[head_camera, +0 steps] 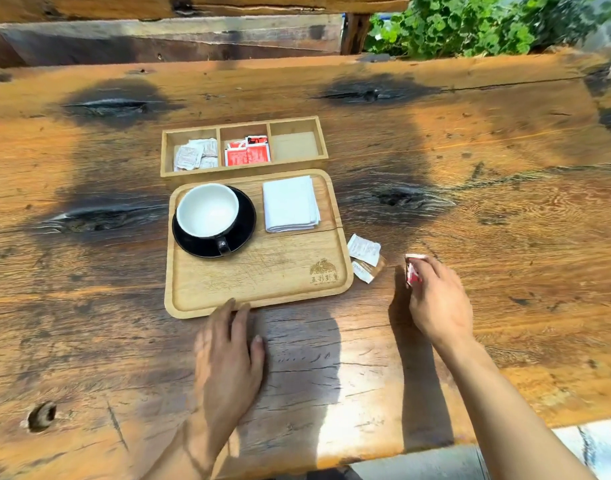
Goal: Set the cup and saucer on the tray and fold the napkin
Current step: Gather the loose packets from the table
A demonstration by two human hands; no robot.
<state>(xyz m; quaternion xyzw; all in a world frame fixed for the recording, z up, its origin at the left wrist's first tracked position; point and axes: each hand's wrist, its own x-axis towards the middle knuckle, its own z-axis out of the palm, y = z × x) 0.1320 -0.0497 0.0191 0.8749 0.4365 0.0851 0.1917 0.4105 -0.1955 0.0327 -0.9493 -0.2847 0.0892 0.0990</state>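
A white cup (207,211) with a black handle sits on a black saucer (243,220) in the left half of the wooden tray (262,268). A folded white napkin (290,204) lies in the tray's far right corner. My left hand (227,355) lies flat on the table, its fingertips touching the tray's near rim. To the right of the tray, my right hand (435,296) pinches a red sachet (413,270) just above the table.
Behind the tray stands a wooden box (324,143) with three compartments: white sachets left, red sachets middle, nothing in the right one. Two loose sachets (364,256) lie by the tray's right edge. The table's near edge is close to my arms; plants (470,26) grow beyond the far side.
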